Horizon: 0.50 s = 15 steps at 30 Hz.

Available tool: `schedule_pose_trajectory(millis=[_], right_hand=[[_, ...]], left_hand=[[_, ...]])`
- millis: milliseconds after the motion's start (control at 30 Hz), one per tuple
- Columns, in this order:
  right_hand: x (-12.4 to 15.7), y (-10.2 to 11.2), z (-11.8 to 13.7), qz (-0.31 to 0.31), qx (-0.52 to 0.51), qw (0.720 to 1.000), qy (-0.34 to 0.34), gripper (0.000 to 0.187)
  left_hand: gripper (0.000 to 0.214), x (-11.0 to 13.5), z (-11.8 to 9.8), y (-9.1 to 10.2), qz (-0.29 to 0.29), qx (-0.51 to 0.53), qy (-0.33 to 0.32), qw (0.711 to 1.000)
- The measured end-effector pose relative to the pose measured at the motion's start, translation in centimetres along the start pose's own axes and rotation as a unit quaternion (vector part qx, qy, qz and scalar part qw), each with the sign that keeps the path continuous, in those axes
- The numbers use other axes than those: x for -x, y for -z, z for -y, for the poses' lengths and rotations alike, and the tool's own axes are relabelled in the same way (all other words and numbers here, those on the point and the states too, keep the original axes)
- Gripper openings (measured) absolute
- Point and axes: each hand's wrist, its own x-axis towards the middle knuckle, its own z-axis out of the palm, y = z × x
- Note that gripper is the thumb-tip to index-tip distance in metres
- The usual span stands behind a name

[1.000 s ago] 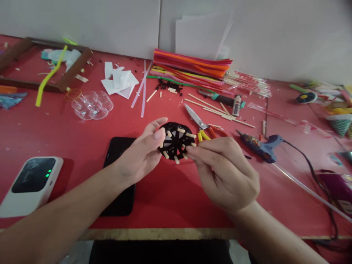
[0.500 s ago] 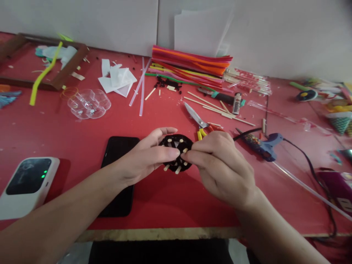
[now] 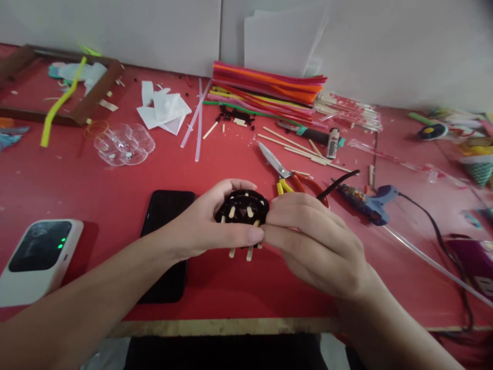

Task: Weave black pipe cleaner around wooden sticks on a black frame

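Both of my hands meet over a small black woven disc (image 3: pixel 242 206) with short wooden stick ends poking out around its rim. My left hand (image 3: pixel 208 223) wraps round the disc from the left, thumb across its near edge. My right hand (image 3: pixel 314 241) pinches at the disc's right side, fingers pressed together. A black pipe cleaner strand (image 3: pixel 339 183) runs up and to the right from behind my right hand. The disc is tilted, held just above the red table (image 3: pixel 239 288).
A black phone (image 3: pixel 165 246) lies left of my hands and a white device (image 3: pixel 36 259) with a green light further left. Scissors (image 3: pixel 279 172), a blue glue gun (image 3: pixel 370 203), wooden sticks (image 3: pixel 300 146), a stack of coloured pipe cleaners (image 3: pixel 265 92) and a clear tray (image 3: pixel 123 145) lie behind.
The disc has tipped from facing me to nearly edge-on and come closer. My left thumb has closed over its near edge. A black strand now trails out to the right.
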Motion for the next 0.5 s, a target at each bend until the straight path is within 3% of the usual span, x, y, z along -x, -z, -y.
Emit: schedule_pose_trajectory(millis=[167, 500], right_hand=[[0.3, 0.2, 0.1, -0.017, 0.019, 1.0, 0.002, 0.021], [-1.0, 0.5, 1.1, -0.044, 0.055, 0.993, -0.09, 0.011]], left_hand=[[0.077, 0.1, 0.0, -0.1, -0.012, -0.001, 0.002, 1.0], [0.074, 0.2, 0.2, -0.4, 0.0, -0.003, -0.059, 0.998]])
